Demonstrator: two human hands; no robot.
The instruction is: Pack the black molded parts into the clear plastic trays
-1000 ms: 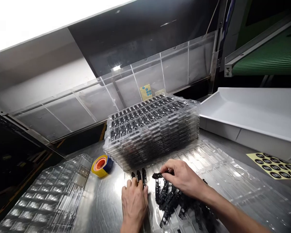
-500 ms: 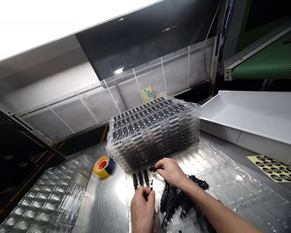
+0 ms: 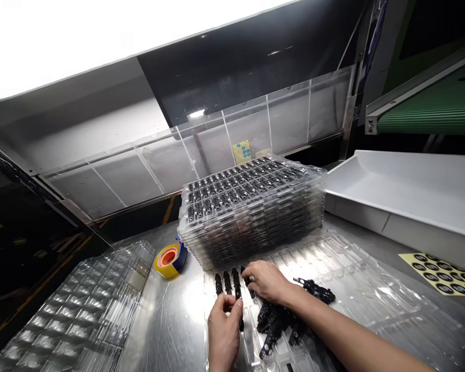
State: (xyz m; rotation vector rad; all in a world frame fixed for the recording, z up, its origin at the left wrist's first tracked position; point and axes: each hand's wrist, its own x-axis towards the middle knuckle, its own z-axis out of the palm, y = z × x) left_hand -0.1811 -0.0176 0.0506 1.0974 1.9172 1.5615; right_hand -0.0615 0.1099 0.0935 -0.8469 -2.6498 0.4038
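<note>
My left hand [image 3: 222, 333] is closed, thumb and fingers pinching a slim black perforated part [image 3: 241, 321] at the near side of a clear plastic tray [image 3: 356, 284]. Just beyond it, my right hand [image 3: 269, 281] has its fingertips on another black part in the tray's far-left row, partly hidden by the fingers. Several matching black parts [image 3: 227, 281] lie side by side in slots left of those fingertips. Under and beside my right forearm is a loose pile of black parts [image 3: 269, 320] on the tray, with a smaller cluster [image 3: 318, 292] to its right.
Behind the tray rises a tall stack of filled clear trays [image 3: 251, 222]. Clear trays [image 3: 77, 305] are stacked at left, near a yellow and blue tape roll [image 3: 170, 261]. At right are a white bin [image 3: 406, 201], a sticker sheet [image 3: 442, 274] and a green conveyor [image 3: 430, 111].
My right hand has moved slightly left and laid its black part down along the row. My left hand's part now points toward me. The view has shifted a little.
</note>
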